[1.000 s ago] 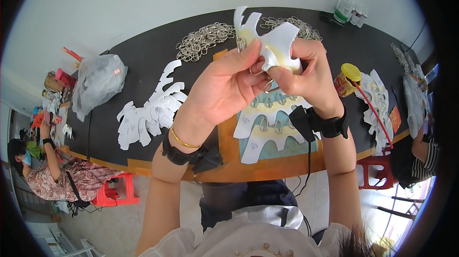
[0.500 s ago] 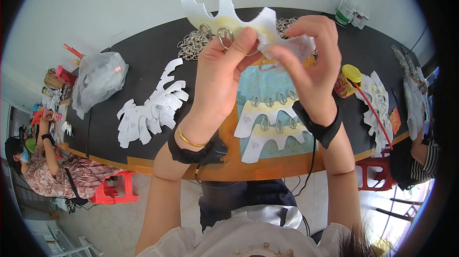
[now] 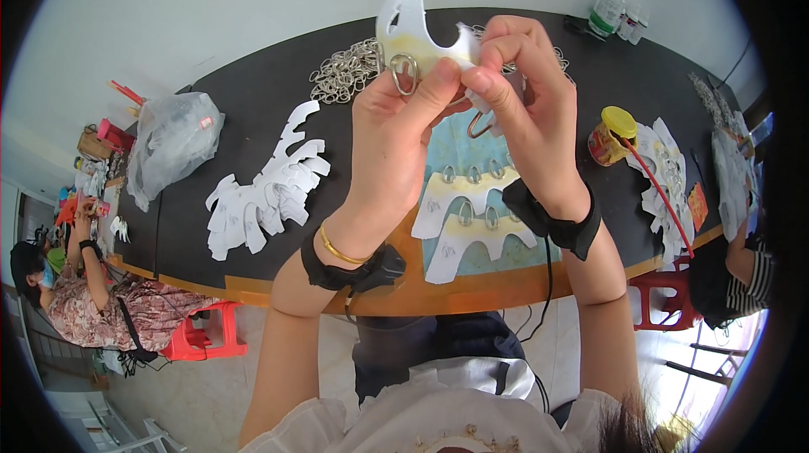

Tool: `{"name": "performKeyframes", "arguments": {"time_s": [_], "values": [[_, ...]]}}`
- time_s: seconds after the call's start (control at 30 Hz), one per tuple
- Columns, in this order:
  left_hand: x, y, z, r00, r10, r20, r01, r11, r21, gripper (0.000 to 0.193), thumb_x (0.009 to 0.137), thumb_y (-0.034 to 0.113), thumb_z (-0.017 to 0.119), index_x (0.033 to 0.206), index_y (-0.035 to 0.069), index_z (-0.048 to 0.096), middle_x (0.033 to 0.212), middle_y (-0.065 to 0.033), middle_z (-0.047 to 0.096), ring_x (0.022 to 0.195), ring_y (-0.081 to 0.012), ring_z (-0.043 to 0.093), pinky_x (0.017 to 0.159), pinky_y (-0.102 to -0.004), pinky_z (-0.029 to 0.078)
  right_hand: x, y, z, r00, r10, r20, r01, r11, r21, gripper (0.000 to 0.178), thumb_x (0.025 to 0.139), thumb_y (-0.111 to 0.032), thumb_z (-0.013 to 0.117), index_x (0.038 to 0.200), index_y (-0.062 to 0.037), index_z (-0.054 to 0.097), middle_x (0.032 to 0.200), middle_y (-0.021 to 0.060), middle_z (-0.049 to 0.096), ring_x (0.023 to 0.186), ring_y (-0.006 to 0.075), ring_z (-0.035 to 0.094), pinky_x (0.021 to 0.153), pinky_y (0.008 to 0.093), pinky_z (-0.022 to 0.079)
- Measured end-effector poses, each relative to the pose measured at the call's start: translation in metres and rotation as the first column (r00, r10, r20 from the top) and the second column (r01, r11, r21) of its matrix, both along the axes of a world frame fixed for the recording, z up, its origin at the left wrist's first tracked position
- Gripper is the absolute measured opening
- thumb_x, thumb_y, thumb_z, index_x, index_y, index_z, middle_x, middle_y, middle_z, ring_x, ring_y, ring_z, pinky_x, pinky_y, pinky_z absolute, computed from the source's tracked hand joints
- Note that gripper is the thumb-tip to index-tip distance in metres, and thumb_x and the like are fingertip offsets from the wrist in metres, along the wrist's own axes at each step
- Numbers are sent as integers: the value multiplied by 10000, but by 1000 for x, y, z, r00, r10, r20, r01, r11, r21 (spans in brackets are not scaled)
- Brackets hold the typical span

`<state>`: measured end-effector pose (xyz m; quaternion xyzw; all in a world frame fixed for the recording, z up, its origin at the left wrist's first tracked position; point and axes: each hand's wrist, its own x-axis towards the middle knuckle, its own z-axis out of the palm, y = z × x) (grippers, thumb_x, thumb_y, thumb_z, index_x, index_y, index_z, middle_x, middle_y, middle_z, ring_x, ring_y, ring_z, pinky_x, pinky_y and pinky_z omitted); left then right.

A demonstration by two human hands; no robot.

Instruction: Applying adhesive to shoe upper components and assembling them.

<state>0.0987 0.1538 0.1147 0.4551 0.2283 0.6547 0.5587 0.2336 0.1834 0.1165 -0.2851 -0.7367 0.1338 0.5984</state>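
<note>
Raised above the table, a white scalloped cut-out piece (image 3: 415, 38) with a yellowish band is held between both hands. My left hand (image 3: 389, 128) pinches it with thumb and fingers, close to a metal ring (image 3: 404, 74) hanging on it. My right hand (image 3: 539, 120) is closed on its right part, thumb and fingers together; a second metal ring (image 3: 479, 127) shows below the fingertips, partly hidden. Under the hands, two similar pieces with rings, an upper one (image 3: 435, 210) and a lower one (image 3: 451, 257), lie on a blue sheet (image 3: 451, 141).
Loose metal rings (image 3: 344, 74) are heaped behind the hands. White cut-outs (image 3: 268, 196) lie left, beside a clear plastic bag (image 3: 173, 145). At right are a yellow-lidded jar (image 3: 619, 123), a red stick (image 3: 660, 193) and more cut-outs (image 3: 659, 162). People sit at both sides.
My right hand has closed in from the right onto the white piece, its thumb now near my left thumb. The piece has turned, and its left part looks shorter.
</note>
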Motion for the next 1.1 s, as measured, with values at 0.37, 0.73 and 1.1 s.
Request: {"name": "performKeyframes", "arguments": {"time_s": [0.37, 0.73, 1.1], "values": [[-17, -19, 17, 996, 83, 38, -87, 988, 129, 164, 899, 182, 587, 982, 41, 602, 867, -30, 635, 785, -99, 597, 715, -254, 472, 29, 13, 20, 910, 37, -414, -68, 996, -60, 237, 908, -194, 580, 1003, 21, 612, 1045, 75, 602, 929, 85, 520, 827, 214, 388], [-6, 13, -12, 983, 180, -30, -180, 984, 8, 147, 840, 162, 678, 861, 23, 635, 865, -45, 663, 799, -89, 607, 775, -252, 477, 49, -9, 36, 924, 114, -366, -83, 991, 101, 143, 888, -81, 580, 984, 23, 601, 844, 37, 600, 765, 67, 528, 692, 202, 415], [0, 4, -8, 977, 213, -28, -212, 977, 35, 174, 846, 171, 674, 861, 0, 644, 830, -32, 658, 769, -68, 584, 743, -223, 462, 4, -1, 14, 951, -258, 170, 192, 924, 330, 249, 640, -243, 786, 702, -121, 577, 681, -37, 507, 675, 168, 495, 693, 299, 330]]}}
